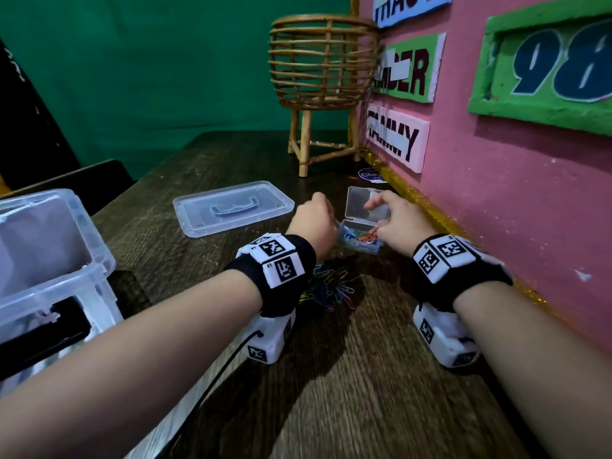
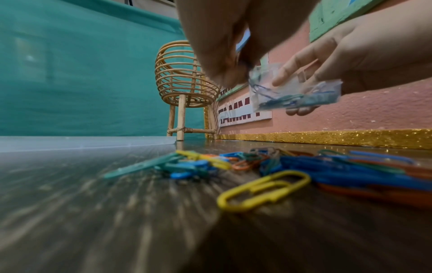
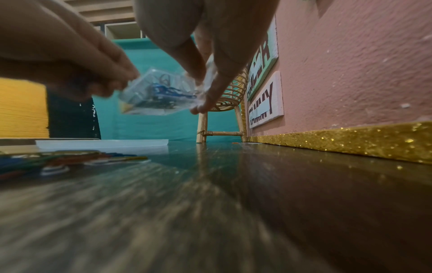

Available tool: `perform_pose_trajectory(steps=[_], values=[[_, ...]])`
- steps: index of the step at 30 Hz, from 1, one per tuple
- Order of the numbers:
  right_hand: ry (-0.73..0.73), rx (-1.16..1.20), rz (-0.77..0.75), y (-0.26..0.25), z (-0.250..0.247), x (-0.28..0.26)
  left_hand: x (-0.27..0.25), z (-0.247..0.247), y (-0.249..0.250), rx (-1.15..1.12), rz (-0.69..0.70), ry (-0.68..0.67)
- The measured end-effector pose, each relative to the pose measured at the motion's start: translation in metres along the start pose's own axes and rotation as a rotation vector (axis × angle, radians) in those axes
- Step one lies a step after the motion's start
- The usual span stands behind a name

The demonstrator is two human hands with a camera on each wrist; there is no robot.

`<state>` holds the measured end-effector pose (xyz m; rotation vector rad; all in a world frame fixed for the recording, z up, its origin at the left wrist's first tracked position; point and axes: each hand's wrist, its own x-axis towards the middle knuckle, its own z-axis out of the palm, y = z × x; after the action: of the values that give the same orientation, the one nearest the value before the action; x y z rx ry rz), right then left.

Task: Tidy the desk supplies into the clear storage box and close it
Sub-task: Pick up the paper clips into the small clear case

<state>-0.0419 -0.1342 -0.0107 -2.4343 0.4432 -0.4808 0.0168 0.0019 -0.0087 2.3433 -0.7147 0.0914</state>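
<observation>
We see the right hand (image 1: 399,223) hold the small clear clip case (image 1: 361,231) in its grip, lid up, above the desk (image 1: 331,376). The left hand (image 1: 313,220) pinches into it; what it grips we cannot tell. Loose paper clips (image 2: 264,188) lie below, the clear storage box (image 1: 49,260) far left.

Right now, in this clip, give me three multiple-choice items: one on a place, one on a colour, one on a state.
1. Where does the big box's lid lie?
A. on the big box
B. flat on the desk
C. in the basket

2. What colour is the clip nearest the left wrist camera?
A. yellow
B. white
C. black

3. How is the small case in the hands?
A. shut
B. open and holding clips
C. open and bare

Answers:
1 B, it lies flat on the desk, apart from the big box.
2 A, the nearest clip is yellow.
3 B, its flap is up and clips show inside.
</observation>
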Motion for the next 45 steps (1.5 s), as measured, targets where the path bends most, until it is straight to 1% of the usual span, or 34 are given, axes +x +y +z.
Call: perform_pose_trajectory(steps=[2,4,6,8,10,12,15,19,21,23,26,27,28,29,31,32,33,34,35,36,37,40,42,45], values=[[-0.046,0.033,-0.012,0.0,0.001,-0.001,0.001,-0.001,0.0,-0.029,0.088,0.09],[-0.082,0.058,-0.032,0.0,0.002,-0.002,-0.001,-0.001,0.001,-0.034,0.196,0.102],[-0.108,0.069,-0.044,-0.001,0.002,-0.002,-0.004,0.0,0.002,-0.019,0.299,0.035],[-0.106,0.074,-0.057,-0.001,0.002,-0.002,-0.006,0.0,0.002,-0.013,0.361,-0.071],[-0.098,0.076,-0.063,-0.002,0.002,-0.002,-0.008,-0.002,0.003,-0.044,0.377,-0.138],[-0.092,0.077,-0.057,-0.001,0.002,0.0,-0.007,-0.003,0.003,-0.062,0.391,-0.11],[-0.082,0.101,-0.05,0.0,0.003,0.002,-0.005,-0.001,0.001,-0.022,0.392,-0.054],[-0.066,0.114,-0.039,0.001,0.003,0.003,-0.006,0.002,-0.002,0.056,0.458,-0.164],[-0.056,0.122,-0.035,0.001,0.003,0.002,-0.007,0.001,-0.002,0.052,0.494,-0.18],[-0.023,0.103,-0.01,0.002,0.002,0.003,-0.009,-0.002,-0.003,0.032,0.507,-0.148],[0.081,0.036,0.085,0.006,0.001,0.006,-0.013,-0.008,-0.005,0.048,0.556,-0.023],[0.109,0.015,0.107,0.007,0.001,0.006,-0.016,-0.011,-0.007,0.051,0.563,-0.004],[0.133,0.005,0.126,0.008,0.001,0.008,-0.017,-0.014,-0.01,0.066,0.549,-0.038],[0.149,0.003,0.148,0.009,0.001,0.008,-0.018,-0.018,-0.013,0.107,0.506,-0.131],[0.155,0.007,0.185,0.009,0.002,0.009,-0.02,-0.021,-0.018,0.247,0.378,-0.425],[0.145,0.004,0.186,0.008,0.002,0.01,-0.02,-0.02,-0.019,0.316,0.34,-0.568],[0.13,0.0,0.177,0.008,0.002,0.01,-0.021,-0.018,-0.018,0.376,0.327,-0.682],[0.115,-0.003,0.166,0.007,0.002,0.009,-0.024,-0.015,-0.015,0.426,0.331,-0.765],[0.103,-0.003,0.16,0.006,0.002,0.008,-0.026,-0.011,-0.013,0.47,0.349,-0.814],[0.093,0.0,0.154,0.005,0.002,0.008,-0.026,-0.008,-0.013,0.496,0.375,-0.824],[0.082,0.002,0.15,0.005,0.002,0.007,-0.027,-0.007,-0.013,0.495,0.399,-0.805],[0.023,0.003,0.147,0.005,0.004,0.006,-0.027,-0.017,-0.024,0.476,0.422,-0.672],[-0.003,-0.002,0.144,0.006,0.005,0.006,-0.029,-0.024,-0.033,0.466,0.395,-0.594],[-0.015,-0.004,0.14,0.006,0.005,0.005,-0.032,-0.028,-0.037,0.374,0.318,-0.492]])
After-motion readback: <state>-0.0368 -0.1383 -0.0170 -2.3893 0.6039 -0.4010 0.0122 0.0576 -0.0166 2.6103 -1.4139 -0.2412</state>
